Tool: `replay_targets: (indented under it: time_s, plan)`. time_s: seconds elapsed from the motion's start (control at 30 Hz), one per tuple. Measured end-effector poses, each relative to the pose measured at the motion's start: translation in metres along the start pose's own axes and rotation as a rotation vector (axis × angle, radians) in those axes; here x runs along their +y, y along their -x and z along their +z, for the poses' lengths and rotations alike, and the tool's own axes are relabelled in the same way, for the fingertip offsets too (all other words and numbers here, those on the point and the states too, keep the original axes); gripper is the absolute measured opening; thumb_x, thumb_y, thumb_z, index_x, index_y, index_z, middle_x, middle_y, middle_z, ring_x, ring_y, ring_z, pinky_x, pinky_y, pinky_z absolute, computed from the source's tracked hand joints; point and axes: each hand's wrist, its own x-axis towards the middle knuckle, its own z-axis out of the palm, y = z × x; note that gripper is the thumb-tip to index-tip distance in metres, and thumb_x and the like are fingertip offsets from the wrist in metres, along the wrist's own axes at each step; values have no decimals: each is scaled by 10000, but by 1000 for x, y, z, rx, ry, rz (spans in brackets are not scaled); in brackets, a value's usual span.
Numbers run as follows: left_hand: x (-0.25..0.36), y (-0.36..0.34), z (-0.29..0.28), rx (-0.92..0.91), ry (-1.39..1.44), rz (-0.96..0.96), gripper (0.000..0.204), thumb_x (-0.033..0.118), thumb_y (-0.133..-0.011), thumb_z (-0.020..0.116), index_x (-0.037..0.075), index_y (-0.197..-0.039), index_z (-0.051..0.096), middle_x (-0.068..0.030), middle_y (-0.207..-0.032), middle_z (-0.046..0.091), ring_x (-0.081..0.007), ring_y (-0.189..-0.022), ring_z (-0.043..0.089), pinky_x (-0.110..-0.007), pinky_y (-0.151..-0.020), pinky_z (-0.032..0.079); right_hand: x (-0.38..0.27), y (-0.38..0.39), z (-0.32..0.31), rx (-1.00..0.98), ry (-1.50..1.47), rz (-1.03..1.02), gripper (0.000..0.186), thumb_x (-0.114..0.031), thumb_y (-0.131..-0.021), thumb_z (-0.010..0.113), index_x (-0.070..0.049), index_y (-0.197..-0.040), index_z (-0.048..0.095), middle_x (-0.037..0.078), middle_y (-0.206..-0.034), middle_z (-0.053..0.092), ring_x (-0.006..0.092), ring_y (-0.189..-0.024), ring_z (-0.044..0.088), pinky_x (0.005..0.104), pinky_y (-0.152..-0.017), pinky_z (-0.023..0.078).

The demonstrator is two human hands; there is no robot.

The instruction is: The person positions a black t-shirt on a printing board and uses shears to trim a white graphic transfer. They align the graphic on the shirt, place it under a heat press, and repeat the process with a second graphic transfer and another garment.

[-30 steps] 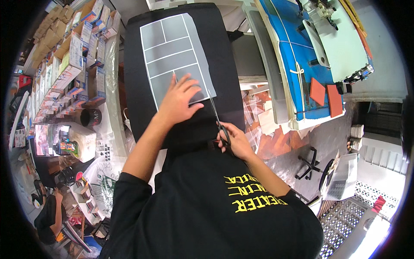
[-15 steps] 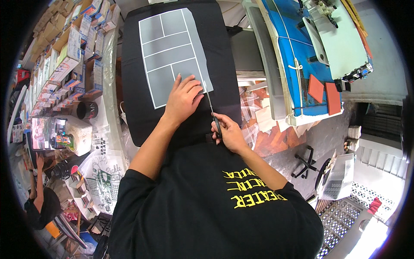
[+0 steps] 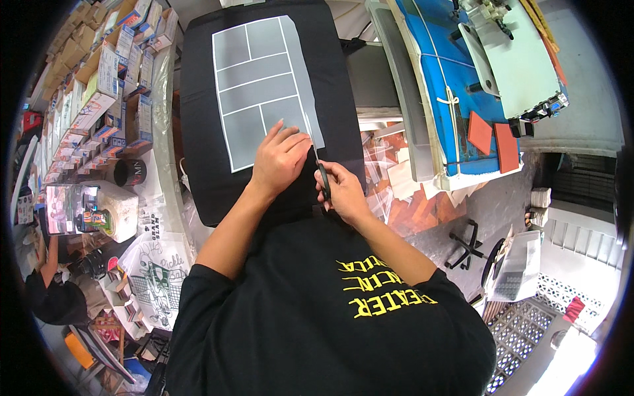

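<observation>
A grey sheet (image 3: 264, 72) printed with white lines, like a small court plan, lies on a black cloth-covered surface (image 3: 198, 132). My left hand (image 3: 281, 158) is at its near edge, fingers on top and thumb by the edge, keeping hold of the sheet; the thumb's exact contact is hidden. Scissors (image 3: 323, 181) with black handles are in my right hand (image 3: 347, 195), fingers wrapped round the loops. Their blades point away from me, at the sheet's right side, along the outer white line. A plain grey margin (image 3: 305, 79) runs outside that line.
To the left, stacked cardboard boxes (image 3: 96, 92) and a dark mug (image 3: 129, 171) stand beyond a plastic-covered edge. On the right is a blue-topped table (image 3: 432, 79) with orange-red pieces (image 3: 507, 148). Another person (image 3: 56, 297) is at the lower left.
The scissors and my right hand have shifted slightly left and away from me, the blades further up the sheet's right side. My left hand stays by the near edge, its fingers slightly more bent.
</observation>
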Motion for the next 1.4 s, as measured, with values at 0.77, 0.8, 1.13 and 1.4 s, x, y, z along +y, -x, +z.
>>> replay_targets:
  time_s: [0.77, 0.8, 1.13, 1.4]
  plan:
    - [42, -5, -40, 107, 87, -17, 138, 16, -740, 707, 21, -876, 686, -92, -951, 699, -274, -902, 696, -449, -882, 556, -32, -37, 9, 58, 18, -76, 331, -157, -958, 612, -4, -1251, 591, 17, -744, 589, 83, -540, 547, 233, -407, 377]
    - [43, -5, -42, 111, 91, -22, 137, 13, -738, 708, 21, -874, 687, -91, -948, 699, -274, -901, 696, -449, -881, 557, -33, -39, 9, 48, 17, -78, 334, -169, -959, 616, -2, -1247, 592, 15, -742, 588, 82, -541, 547, 232, -406, 376]
    - [55, -3, -62, 116, 92, -24, 159, -26, -735, 720, 10, -884, 679, -102, -944, 707, -273, -929, 701, -436, -892, 560, -43, -64, 16, 53, 10, -124, 352, -204, -946, 636, 4, -1228, 600, 8, -722, 579, 84, -549, 541, 240, -421, 384]
    - [58, -1, -71, 104, 95, -24, 165, -32, -735, 719, 9, -888, 675, -108, -949, 705, -281, -934, 700, -439, -885, 563, -54, -76, 21, 75, 61, -135, 340, -193, -950, 615, 7, -1225, 602, 8, -722, 583, 85, -554, 547, 240, -420, 378]
